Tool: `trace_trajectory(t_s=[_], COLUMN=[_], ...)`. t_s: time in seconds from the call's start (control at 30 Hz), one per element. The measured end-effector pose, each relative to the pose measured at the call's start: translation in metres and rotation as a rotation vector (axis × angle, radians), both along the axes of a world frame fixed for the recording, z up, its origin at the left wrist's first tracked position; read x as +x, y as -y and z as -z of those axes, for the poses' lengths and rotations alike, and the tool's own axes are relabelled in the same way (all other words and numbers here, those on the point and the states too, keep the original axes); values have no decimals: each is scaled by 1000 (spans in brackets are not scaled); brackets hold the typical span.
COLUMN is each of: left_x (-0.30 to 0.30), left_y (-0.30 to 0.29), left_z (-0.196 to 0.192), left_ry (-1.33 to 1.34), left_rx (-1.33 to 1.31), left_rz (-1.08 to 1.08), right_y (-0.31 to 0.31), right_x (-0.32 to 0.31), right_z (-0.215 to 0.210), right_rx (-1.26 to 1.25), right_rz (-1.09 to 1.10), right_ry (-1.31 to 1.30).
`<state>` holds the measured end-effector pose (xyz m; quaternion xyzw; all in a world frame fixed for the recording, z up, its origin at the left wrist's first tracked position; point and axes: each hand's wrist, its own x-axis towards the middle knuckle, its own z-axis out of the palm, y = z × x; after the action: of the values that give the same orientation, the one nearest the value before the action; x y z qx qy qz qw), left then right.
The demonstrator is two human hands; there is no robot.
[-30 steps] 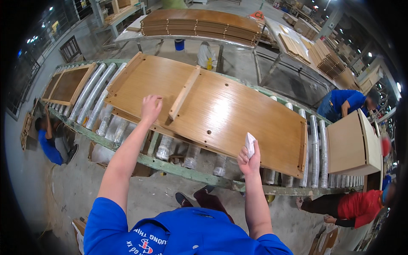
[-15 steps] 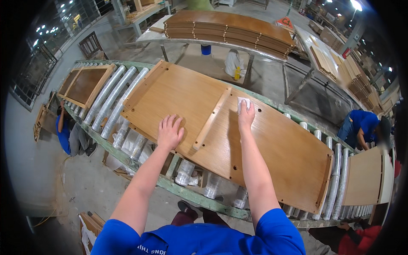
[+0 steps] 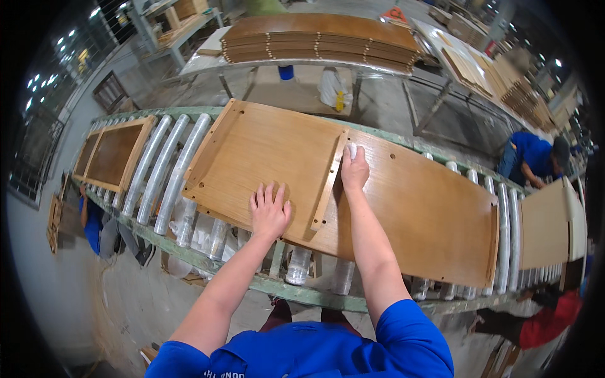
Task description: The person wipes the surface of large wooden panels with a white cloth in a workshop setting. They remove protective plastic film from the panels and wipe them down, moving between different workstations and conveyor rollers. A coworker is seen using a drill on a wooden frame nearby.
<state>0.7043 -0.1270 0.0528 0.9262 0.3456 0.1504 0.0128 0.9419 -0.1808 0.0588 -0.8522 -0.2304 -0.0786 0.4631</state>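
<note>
A large brown wooden panel (image 3: 277, 145) lies flat across the roller conveyor in front of me. Wooden strips edge its two short ends, and a wooden crossbar (image 3: 331, 179) runs over its middle. My left hand (image 3: 270, 211) rests on the panel left of the crossbar, near the close edge, fingers spread and holding nothing. My right hand (image 3: 355, 171) is closed around a small white cloth (image 3: 351, 150), just right of the crossbar's far half. Dark holes show in the panel and in the crossbar.
Wrapped rollers (image 3: 165, 170) show on both sides of the panel. A framed panel (image 3: 116, 154) lies at the left, a paler panel (image 3: 545, 223) at the right. Behind, a stack of brown boards (image 3: 318, 41) stands on a table. Co-workers in blue (image 3: 532, 154) and red (image 3: 548, 321) are at the right.
My right hand has moved left with the cloth, up close to the crossbar. My left hand stays spread on the panel, slightly nearer the crossbar. The whole view has shifted somewhat.
</note>
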Motion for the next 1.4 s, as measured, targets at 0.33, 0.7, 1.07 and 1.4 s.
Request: trace_trajectory(t_s=[0.33, 0.7, 1.07, 1.4], left_x=[2, 7, 12, 9], left_y=[-14, -23, -19, -24], left_z=[2, 4, -5, -7], left_ry=[-158, -210, -182, -152], left_rx=[-17, 1, -29, -64], left_rz=[188, 376, 369, 343], right_y=[66, 120, 47, -18], right_x=[-115, -174, 5, 69], right_z=[-3, 9, 28, 22], right_rx=[78, 440, 567, 37], right_rz=[48, -170, -110, -8], right_ry=[-13, -359, -424, -118])
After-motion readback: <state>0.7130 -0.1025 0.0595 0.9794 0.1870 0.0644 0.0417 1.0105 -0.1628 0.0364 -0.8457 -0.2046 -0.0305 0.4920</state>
